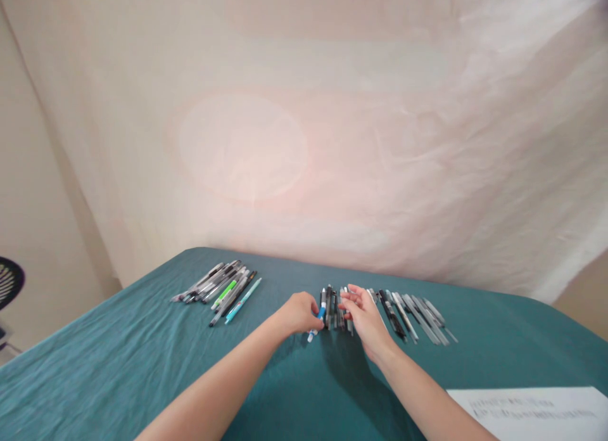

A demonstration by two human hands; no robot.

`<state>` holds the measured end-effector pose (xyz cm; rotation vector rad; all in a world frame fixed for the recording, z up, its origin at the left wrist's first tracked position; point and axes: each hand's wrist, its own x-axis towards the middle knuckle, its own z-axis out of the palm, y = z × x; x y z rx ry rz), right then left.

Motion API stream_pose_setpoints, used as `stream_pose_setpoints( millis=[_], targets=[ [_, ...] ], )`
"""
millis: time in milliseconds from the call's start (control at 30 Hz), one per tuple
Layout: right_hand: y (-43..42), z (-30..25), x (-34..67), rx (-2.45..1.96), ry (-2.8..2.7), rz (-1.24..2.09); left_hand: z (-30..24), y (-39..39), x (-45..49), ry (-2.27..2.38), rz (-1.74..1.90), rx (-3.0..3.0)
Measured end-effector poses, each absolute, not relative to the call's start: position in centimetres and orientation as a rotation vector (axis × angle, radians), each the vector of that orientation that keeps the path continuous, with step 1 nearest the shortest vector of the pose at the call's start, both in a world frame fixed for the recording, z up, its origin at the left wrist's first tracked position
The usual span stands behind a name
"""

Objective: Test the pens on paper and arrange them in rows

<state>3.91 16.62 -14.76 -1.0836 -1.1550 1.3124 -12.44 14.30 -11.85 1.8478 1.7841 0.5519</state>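
Note:
My left hand (301, 313) is at the left end of a middle row of pens, its thumb and fingers curled about a blue and white pen (322, 312). The lower tip of that pen slants out below my thumb. My right hand (365, 320) is over the right part of this row with its fingers apart, partly hiding the pens under it. Between both hands, black and grey pens (329, 305) lie side by side, nearly upright in the view.
A pile of pens (221, 282) lies to the left, with a green one and a turquoise pen (243, 300) at its edge. More black and clear pens (420, 317) lie fanned out on the right. A printed sheet (532, 409) rests at the teal tablecloth's (118, 365) lower right.

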Motion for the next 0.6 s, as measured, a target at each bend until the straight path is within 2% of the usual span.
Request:
stream_pose_setpoints(
  millis=[600],
  targets=[
    [16.6, -14.9, 3.9, -1.061, -1.172, 1.350, -13.1, 15.0, -12.0, 1.866, 0.661, 1.924]
  ],
)
